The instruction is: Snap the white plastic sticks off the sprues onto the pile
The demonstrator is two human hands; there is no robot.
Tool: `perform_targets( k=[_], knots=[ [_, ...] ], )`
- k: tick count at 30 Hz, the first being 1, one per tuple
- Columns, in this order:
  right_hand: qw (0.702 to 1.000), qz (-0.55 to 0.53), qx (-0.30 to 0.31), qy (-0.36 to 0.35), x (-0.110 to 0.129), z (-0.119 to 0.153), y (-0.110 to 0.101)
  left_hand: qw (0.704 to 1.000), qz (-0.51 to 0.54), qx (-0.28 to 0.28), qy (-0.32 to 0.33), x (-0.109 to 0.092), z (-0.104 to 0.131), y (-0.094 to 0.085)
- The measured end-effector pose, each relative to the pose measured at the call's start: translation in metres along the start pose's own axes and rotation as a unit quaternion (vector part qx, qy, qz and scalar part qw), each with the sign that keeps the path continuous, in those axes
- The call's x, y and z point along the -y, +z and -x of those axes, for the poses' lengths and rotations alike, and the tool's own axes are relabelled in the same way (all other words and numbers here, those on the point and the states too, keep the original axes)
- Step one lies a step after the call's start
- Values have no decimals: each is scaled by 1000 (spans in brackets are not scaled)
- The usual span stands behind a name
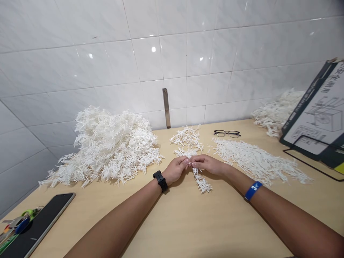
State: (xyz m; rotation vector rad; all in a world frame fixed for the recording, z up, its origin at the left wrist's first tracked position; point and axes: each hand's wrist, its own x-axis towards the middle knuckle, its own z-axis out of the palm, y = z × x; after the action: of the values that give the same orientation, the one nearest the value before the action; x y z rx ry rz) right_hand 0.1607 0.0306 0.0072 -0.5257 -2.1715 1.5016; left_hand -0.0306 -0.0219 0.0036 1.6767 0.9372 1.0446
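Note:
My left hand (176,169) and my right hand (208,164) meet over the middle of the table, fingertips pinched close together. Between them is a small white branched plastic piece (190,163), gripped from both sides. Just below the fingers lies a narrow strip of white pieces (202,183). Beyond the hands sits a small loose heap of white branched pieces (187,139). A large tangled mound of the same white pieces (115,143) stands to the left. On the right spreads a flatter pile of thin white pieces (255,159).
Black-framed glasses (227,133) lie behind the right pile. A printed box (319,114) leans at the right, near a black wire frame (317,157) and another white pile (279,111). At lower left are a phone (43,222) and keys (23,222). A tiled wall (174,53) closes the back.

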Motion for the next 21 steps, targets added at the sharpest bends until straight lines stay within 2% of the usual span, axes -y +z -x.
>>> perform_targets(
  k=[4,7,10,13,16,21],
  knots=[
    [999,-7,-35,4,0,-2,4,993,111,-17,-23,4,-2,-1],
    [998,20,-57,3,-4,-5,8,989,128,-54,-41,5,-3,0],
    [995,58,-85,9,-5,-6,9,993,79,-72,-47,5,-2,3],
    [985,124,-124,8,-1,-5,9,997,0,-62,-46,4,-1,6],
    [977,167,-135,1,2,-3,10,994,-80,-66,-42,2,0,9],
    [963,218,-158,-25,6,-3,13,990,-115,-64,-42,-3,0,11]
  ],
)
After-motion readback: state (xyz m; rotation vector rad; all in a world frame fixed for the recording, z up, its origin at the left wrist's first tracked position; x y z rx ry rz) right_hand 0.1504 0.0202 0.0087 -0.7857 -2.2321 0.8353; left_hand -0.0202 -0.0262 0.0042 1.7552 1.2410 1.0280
